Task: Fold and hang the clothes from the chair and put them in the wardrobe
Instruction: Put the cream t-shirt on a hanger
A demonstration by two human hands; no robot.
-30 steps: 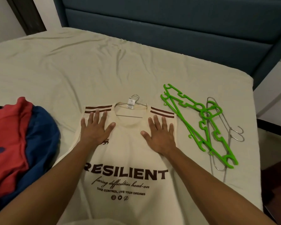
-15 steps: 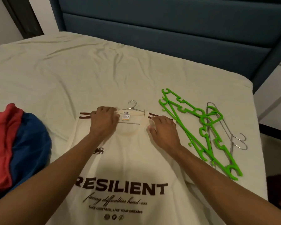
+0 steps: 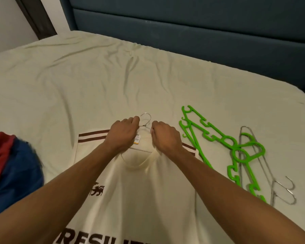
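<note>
Shirt (image 3: 139, 196) flat on bed (image 3: 77, 81), wire hanger (image 3: 145, 120) inside collar. Left hand (image 3: 122, 133) and right hand (image 3: 165, 137) curled, apparently pinching hanger neck. Green hangers (image 3: 224, 147) right.

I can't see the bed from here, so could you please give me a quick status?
Left hand and right hand pinching thin wire hanger at cream printed T-shirt collar. Nothing in the way.

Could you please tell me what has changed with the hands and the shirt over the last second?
Both hands moved from lying flat on the cream shirt up to its collar. The left hand and right hand now pinch there beside the wire hanger hook. The green hangers, spare wire hangers and red and blue clothes stayed put.
</note>
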